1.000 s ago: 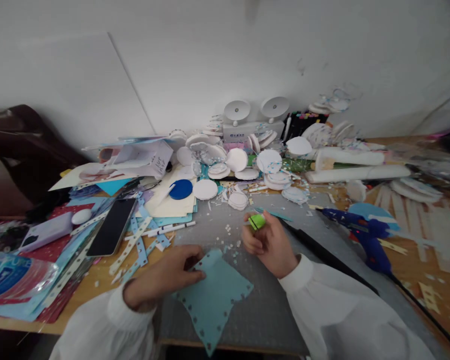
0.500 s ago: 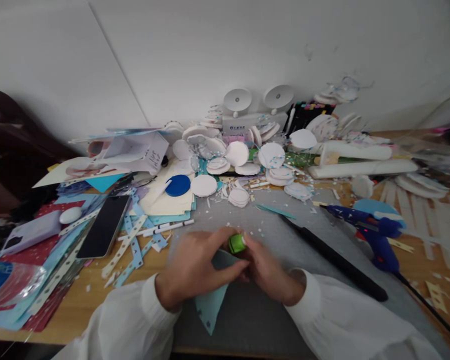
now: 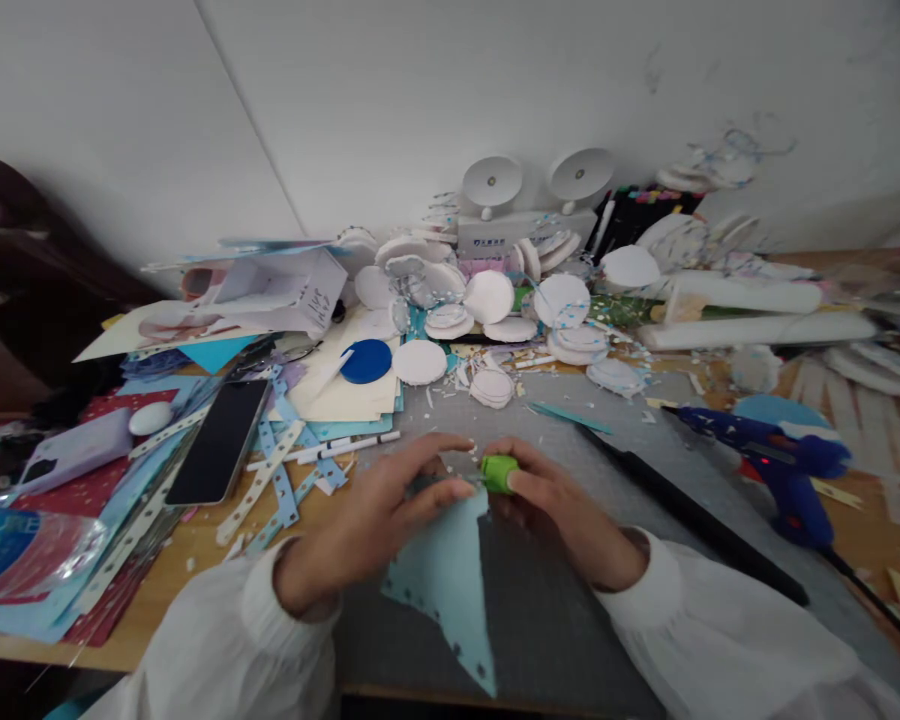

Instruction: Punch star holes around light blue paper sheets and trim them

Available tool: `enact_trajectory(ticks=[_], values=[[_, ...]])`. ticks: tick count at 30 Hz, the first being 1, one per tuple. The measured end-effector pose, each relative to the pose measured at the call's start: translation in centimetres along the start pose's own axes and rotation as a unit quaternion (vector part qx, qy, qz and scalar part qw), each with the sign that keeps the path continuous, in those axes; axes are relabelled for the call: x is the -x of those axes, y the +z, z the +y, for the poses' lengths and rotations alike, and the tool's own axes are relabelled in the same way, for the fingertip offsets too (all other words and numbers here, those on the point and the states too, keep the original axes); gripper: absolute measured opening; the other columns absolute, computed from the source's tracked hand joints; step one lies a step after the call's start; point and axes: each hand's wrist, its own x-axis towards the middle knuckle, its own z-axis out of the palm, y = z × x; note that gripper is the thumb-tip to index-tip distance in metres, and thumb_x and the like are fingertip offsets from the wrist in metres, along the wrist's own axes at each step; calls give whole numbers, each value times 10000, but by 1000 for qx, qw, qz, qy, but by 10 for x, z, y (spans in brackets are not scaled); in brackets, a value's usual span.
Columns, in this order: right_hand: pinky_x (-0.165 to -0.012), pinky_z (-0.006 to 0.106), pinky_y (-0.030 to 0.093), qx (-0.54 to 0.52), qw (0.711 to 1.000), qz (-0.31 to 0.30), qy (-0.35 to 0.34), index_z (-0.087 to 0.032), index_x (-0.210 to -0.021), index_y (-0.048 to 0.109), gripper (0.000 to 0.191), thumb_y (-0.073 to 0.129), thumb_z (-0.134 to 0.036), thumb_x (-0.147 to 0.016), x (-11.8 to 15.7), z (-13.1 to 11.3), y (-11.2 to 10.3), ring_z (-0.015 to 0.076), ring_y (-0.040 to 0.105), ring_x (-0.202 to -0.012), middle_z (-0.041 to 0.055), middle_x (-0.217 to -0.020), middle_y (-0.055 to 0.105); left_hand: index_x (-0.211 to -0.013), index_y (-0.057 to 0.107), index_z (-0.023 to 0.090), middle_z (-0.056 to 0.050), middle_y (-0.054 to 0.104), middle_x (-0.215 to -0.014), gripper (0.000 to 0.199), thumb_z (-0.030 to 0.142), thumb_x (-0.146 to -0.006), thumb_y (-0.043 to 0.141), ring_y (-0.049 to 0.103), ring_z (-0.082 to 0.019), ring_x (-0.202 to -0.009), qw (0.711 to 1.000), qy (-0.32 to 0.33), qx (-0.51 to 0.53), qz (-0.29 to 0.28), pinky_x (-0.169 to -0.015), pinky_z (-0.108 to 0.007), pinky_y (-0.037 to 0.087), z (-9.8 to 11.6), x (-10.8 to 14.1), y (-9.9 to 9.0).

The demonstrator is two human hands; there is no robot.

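The left hand (image 3: 390, 515) grips the blue paper (image 3: 446, 570) over the mat (image 3: 555, 640); the right hand (image 3: 559, 505) grips the green punch (image 3: 499, 474) beside it. The plastic packet (image 3: 22, 555) reads "PURE".

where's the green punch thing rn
In the head view, the small green tool is in the right hand, beside the top edge of the light blue paper.

Place: craft workspace
Tools: blue glue gun (image 3: 772, 455), gray cutting mat (image 3: 570, 610)
Materials: punched paper strips (image 3: 281, 475), white discs (image 3: 420, 362)
Surface: scrap-strewn wooden table (image 3: 176, 590)
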Motion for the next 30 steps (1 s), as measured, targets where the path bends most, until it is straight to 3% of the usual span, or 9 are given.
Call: enact_trajectory(ticks=[4, 7, 13, 19, 30], values=[[-405, 208, 174, -95, 995, 29, 1, -217, -704, 392, 308, 591, -435, -790, -4, -5, -1, 72, 245, -426, -87, -516, 355, -864, 618, 143, 13, 523, -712, 299, 402, -904, 473, 478, -109, -649, 995, -54, 73, -37, -556, -196, 370, -10, -7, -5], [-405, 216, 156, -84, 996, 30, 9, -217, -669, 369, 340, 560, -463, -806, -4, -5, 0, 73, 226, -420, -86, -499, 344, -699, 569, 127, 30, 448, -626, 366, 431, -885, 489, 420, -92, -582, 991, -62, 82, -81, -501, -192, 314, -17, -11, -2], [-423, 220, 131, -41, 996, 40, 75, -213, -709, 399, 319, 599, -445, -800, -1, 3, -1, 66, 218, -432, -101, -502, 328, -682, 570, 112, 21, 462, -629, 317, 367, -863, 516, 417, -88, -576, 985, -76, 138, -68, -500, -189, 326, -23, -11, 8], [-435, 217, 152, -20, 995, 18, 94, -212, -716, 402, 358, 610, -496, -783, -2, 6, -1, 67, 220, -449, -103, -504, 318, -686, 580, 107, 16, 491, -599, 302, 367, -835, 541, 432, -80, -523, 955, -127, 242, -117, -448, -172, 343, -28, -6, 8], [-465, 226, 176, 38, 996, -9, 79, -213, -771, 422, 318, 606, -470, -803, 2, 4, -6, 81, 238, -512, -84, -577, 322, -760, 652, 81, -17, 577, -625, 264, 317, -823, 552, 503, -98, -538, 948, -124, 265, -128, -448, -176, 387, -29, -4, 10]])
